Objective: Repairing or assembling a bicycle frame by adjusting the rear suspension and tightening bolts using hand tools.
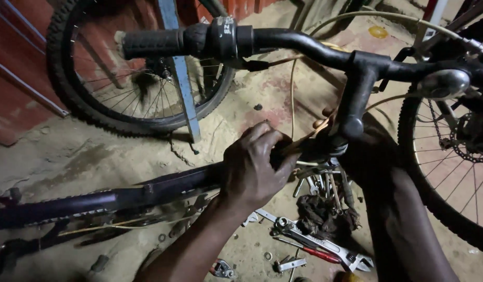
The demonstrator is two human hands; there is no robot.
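Note:
A dark bicycle frame [121, 198] runs across the view from lower left toward the head tube. Black handlebars [304, 47] with a rubber grip [152, 44] and a stem [356, 99] stand above it. My left hand [254, 164] is curled around the frame just behind the head tube, fingers touching a thin cable [292, 99]. My right hand [325, 122] is mostly hidden behind the stem; only fingertips show near the head tube, and its forearm reaches up from the lower right. Whether it holds anything I cannot tell.
On the dirt floor below lie an adjustable wrench [325, 245], red-handled pliers [317, 254], a dark rag [322, 216] and several spanners. One bicycle wheel [132, 73] leans at the upper left by a blue post [181, 78]; another wheel [450, 156] with a disc stands at right.

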